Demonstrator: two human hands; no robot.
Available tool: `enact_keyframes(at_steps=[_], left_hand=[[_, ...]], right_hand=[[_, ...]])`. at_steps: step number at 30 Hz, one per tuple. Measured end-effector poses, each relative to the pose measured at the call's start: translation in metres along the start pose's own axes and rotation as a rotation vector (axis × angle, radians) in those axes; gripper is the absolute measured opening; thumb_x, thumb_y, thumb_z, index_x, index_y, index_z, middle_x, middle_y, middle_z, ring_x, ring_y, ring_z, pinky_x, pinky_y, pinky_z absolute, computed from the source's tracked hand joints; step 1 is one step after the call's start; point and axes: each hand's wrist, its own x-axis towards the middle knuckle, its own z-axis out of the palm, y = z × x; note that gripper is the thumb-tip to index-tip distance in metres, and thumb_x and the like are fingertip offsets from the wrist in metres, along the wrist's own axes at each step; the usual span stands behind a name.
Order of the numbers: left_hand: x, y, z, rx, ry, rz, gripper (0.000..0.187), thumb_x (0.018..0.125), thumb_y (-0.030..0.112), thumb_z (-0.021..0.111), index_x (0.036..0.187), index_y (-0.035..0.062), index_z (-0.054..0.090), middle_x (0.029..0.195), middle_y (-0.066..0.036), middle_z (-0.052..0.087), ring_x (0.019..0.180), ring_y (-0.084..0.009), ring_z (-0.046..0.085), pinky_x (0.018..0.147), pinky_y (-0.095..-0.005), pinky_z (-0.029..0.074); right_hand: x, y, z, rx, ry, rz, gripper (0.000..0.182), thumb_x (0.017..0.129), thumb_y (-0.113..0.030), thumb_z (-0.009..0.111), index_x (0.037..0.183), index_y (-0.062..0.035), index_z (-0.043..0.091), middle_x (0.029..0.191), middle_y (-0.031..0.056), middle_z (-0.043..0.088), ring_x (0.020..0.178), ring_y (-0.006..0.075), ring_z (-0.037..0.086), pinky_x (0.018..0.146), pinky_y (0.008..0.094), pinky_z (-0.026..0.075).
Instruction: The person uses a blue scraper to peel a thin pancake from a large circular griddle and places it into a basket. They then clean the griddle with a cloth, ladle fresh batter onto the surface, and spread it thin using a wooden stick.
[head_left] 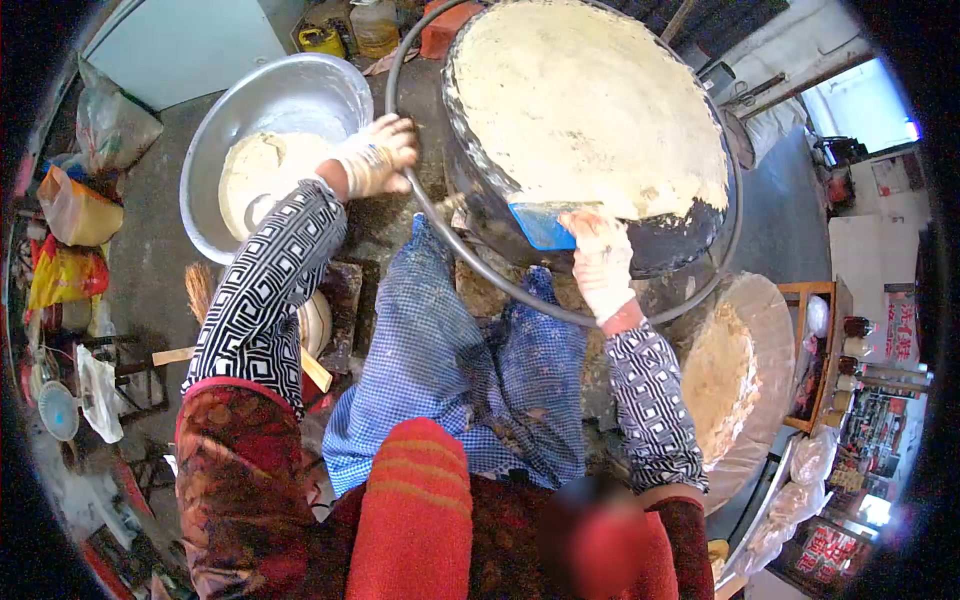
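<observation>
My right hand (602, 262), in a whitish glove, grips a blue scraper (541, 226). The scraper's blade touches the near edge of a pale batter layer (585, 105) spread over a large round black griddle (690, 235). Dark griddle surface shows to the right of the scraper. My left hand (375, 158), also gloved, has its fingers curled over the grey ring (450, 238) that runs round the griddle. Just left of that hand stands a wide metal basin (205, 165) with pale batter (262, 165) inside; a round object is partly sunk in it.
At the right, a round tray lined with clear plastic (765, 400) holds a thin tan sheet (718, 375). A wooden shelf (835, 345) stands beyond it. A straw brush (199, 290) lies below the basin. Plastic bags (75, 215) line the far left.
</observation>
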Motion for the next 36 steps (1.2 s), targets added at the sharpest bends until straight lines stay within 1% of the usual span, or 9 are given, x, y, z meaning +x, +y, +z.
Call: enact_keyframes(at_steps=[8, 10, 14, 19, 29, 31, 34, 35, 36], left_hand=[[0.024, 0.208, -0.022, -0.362, 0.300, -0.225, 0.032, 0.062, 0.041, 0.075, 0.066, 0.0131, 0.059, 0.068, -0.008, 0.058, 0.069, -0.0306, 0.060, 0.069, -0.0446, 0.045], [0.052, 0.265, -0.042, -0.471, -0.002, -0.304, 0.025, 0.066, 0.034, 0.071, 0.076, 0.0122, 0.065, 0.065, -0.012, 0.060, 0.067, -0.0335, 0.060, 0.068, -0.0444, 0.045], [0.039, 0.361, -0.015, -0.668, 0.475, 0.086, 0.036, 0.079, 0.033, 0.061, 0.106, 0.0095, 0.061, 0.113, -0.013, 0.055, 0.118, -0.0297, 0.046, 0.105, -0.0485, 0.032], [0.000, 0.279, -0.077, -0.707, 0.192, -0.018, 0.034, 0.079, 0.030, 0.062, 0.104, 0.0063, 0.060, 0.103, -0.012, 0.060, 0.104, -0.0313, 0.056, 0.098, -0.0477, 0.040], [-0.034, 0.037, -0.028, -0.024, 0.468, -0.323, 0.042, 0.086, 0.032, 0.061, 0.117, 0.0046, 0.057, 0.125, -0.019, 0.053, 0.124, -0.0358, 0.044, 0.107, -0.0507, 0.031], [-0.029, 0.034, -0.027, 0.014, 0.453, -0.229, 0.045, 0.086, 0.038, 0.058, 0.118, 0.0070, 0.058, 0.126, -0.017, 0.052, 0.126, -0.0355, 0.042, 0.111, -0.0506, 0.025], [0.006, 0.079, -0.041, -0.066, -0.238, -0.093, 0.025, 0.078, 0.040, 0.061, 0.089, 0.0164, 0.060, 0.091, -0.006, 0.055, 0.099, -0.0286, 0.053, 0.103, -0.0459, 0.034], [0.005, 0.104, 0.013, -0.093, 0.312, -0.057, 0.024, 0.076, 0.041, 0.061, 0.076, 0.0189, 0.053, 0.076, -0.002, 0.050, 0.083, -0.0252, 0.052, 0.097, -0.0446, 0.038], [0.009, 0.131, 0.009, -0.091, 0.282, -0.101, 0.025, 0.074, 0.043, 0.062, 0.075, 0.0193, 0.052, 0.072, -0.002, 0.048, 0.079, -0.0251, 0.051, 0.088, -0.0443, 0.040]], right_hand=[[0.039, -0.011, 0.010, -0.057, -0.266, -0.084, 0.024, 0.087, -0.015, 0.051, 0.107, -0.0106, 0.064, 0.104, 0.0112, 0.068, 0.097, 0.0239, 0.065, 0.080, 0.0369, 0.052], [0.065, -0.023, 0.020, -0.124, -0.413, -0.043, 0.027, 0.087, -0.015, 0.047, 0.110, -0.0099, 0.061, 0.102, 0.0129, 0.068, 0.093, 0.0243, 0.067, 0.078, 0.0375, 0.052], [0.080, -0.030, 0.046, -0.103, -0.283, -0.133, 0.027, 0.086, -0.015, 0.048, 0.110, -0.0106, 0.061, 0.101, 0.0107, 0.069, 0.090, 0.0244, 0.067, 0.078, 0.0398, 0.052], [0.087, -0.041, 0.047, -0.062, -0.286, -0.107, 0.026, 0.085, -0.012, 0.049, 0.108, -0.0104, 0.063, 0.102, 0.0110, 0.069, 0.090, 0.0246, 0.068, 0.077, 0.0393, 0.052], [0.115, -0.036, 0.043, -0.182, -0.423, -0.017, 0.029, 0.083, -0.012, 0.050, 0.111, -0.0122, 0.061, 0.101, 0.0109, 0.069, 0.090, 0.0256, 0.068, 0.078, 0.0412, 0.051], [0.118, -0.034, 0.044, -0.216, -0.419, -0.013, 0.027, 0.085, -0.014, 0.050, 0.109, -0.0126, 0.061, 0.100, 0.0100, 0.069, 0.089, 0.0235, 0.068, 0.079, 0.0400, 0.051], [0.126, -0.030, 0.049, -0.216, -0.426, 0.010, 0.028, 0.085, -0.014, 0.049, 0.111, -0.0125, 0.060, 0.099, 0.0104, 0.069, 0.090, 0.0241, 0.068, 0.079, 0.0401, 0.051], [0.127, -0.029, 0.045, -0.196, -0.415, 0.009, 0.028, 0.085, -0.014, 0.049, 0.112, -0.0122, 0.059, 0.100, 0.0107, 0.069, 0.090, 0.0249, 0.068, 0.079, 0.0402, 0.051], [0.127, -0.029, 0.042, -0.176, -0.400, 0.003, 0.029, 0.086, -0.013, 0.048, 0.113, -0.0118, 0.059, 0.101, 0.0111, 0.069, 0.091, 0.0257, 0.068, 0.080, 0.0403, 0.051]])
